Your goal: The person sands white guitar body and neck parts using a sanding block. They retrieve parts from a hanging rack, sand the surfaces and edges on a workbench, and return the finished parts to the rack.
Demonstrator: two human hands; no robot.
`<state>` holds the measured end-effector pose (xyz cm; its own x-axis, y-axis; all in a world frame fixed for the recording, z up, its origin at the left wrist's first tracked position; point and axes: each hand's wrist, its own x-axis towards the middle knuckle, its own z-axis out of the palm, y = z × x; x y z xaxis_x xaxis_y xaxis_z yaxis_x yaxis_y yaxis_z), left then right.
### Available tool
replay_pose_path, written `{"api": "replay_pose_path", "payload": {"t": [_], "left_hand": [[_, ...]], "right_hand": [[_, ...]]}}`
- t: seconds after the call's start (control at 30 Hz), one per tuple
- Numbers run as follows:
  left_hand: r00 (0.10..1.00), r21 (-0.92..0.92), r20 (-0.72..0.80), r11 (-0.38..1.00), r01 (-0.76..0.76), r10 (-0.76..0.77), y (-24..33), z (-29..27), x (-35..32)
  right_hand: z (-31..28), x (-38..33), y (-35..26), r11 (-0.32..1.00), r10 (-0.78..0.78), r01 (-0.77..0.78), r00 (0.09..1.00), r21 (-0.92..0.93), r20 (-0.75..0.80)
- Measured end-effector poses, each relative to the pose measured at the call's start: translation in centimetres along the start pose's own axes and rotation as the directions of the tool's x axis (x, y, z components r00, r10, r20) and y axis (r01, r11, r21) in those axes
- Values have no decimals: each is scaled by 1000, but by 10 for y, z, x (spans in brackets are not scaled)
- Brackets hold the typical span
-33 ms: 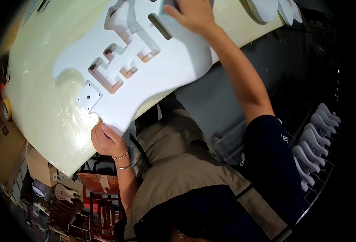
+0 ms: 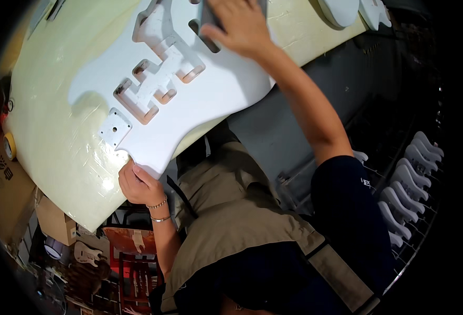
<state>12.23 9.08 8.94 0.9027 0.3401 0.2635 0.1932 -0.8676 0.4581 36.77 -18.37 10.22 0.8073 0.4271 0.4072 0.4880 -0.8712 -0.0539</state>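
In the head view, the right hand has slid toward nine o'clock and a little lower, bringing a dark grey block over the upper end of a long slot that showed whole earlier. The left hand has stayed at the same corner of the white guitar body.

That guitar body lies face up at eleven o'clock on a pale yellow tabletop, its lower right edge reaching out past the table's rim. Linked cavities are cut into its middle, and a flat square recess with small holes sits toward eight o'clock of them.

The right hand, at twelve o'clock, lies over the block with fingers extended and thumb apart; I cannot tell whether it clamps the block. The left hand, between eight and nine o'clock, is closed on the tip of the body's near horn, thumb above and fingers curled. Two bracelets circle that wrist.

Around them, white curved pieces stand in a row past three o'clock, yellow tape sits at nine, and a cardboard box at eight. A brown apron covers the person at six.
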Motion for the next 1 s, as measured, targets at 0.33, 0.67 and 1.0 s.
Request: {"api": "replay_pose_path", "payload": {"t": [0.33, 0.67, 1.0], "left_hand": [[1000, -4, 10, 1000, -12, 12, 1, -1, -3], [998, -25, 65, 1000, -12, 14, 2, -4, 0], [995, -28, 73, 998, -61, 63, -2, -5, 3]], "right_hand": [[-46, -109, -57, 941, 258, -300, 935, 154, 245], [-39, -106, -5, 821, 439, -432, 896, 373, 71], [-26, -98, 31, 883, 377, -369, 926, 291, 31]]}}
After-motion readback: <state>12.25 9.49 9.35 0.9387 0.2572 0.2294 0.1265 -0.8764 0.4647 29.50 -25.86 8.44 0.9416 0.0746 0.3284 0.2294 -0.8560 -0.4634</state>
